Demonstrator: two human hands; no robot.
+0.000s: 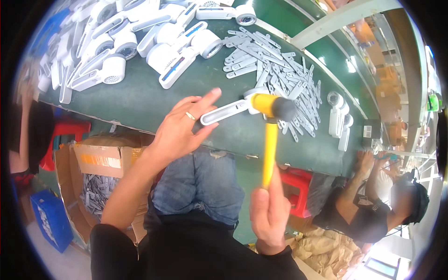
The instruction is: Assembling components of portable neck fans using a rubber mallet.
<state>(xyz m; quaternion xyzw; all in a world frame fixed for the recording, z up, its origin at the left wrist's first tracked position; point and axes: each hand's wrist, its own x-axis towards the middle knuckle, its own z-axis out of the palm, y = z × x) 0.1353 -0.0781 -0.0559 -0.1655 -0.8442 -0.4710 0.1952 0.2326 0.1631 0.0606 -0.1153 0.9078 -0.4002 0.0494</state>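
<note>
My left hand point(179, 128) is around the end of the handle of a white hair-dryer-shaped device point(226, 112), thumb along its near side and index finger stretched away. The device lies on the green table point(140, 100), its handle's long recess facing up. My right hand point(270, 212) is closed round the yellow handle of a mallet point(269, 149). The mallet's yellow and black head is over the device's round head and hides part of it. Just beyond lies a heap of slim grey strips point(280, 77).
Many similar white devices point(112, 70) are piled at the far left; several stand at the right point(338, 114). Below the table are an open cardboard box point(100, 161) of grey parts, a blue crate point(51, 221) and a red stool point(298, 189). Another person point(368, 205) sits at right.
</note>
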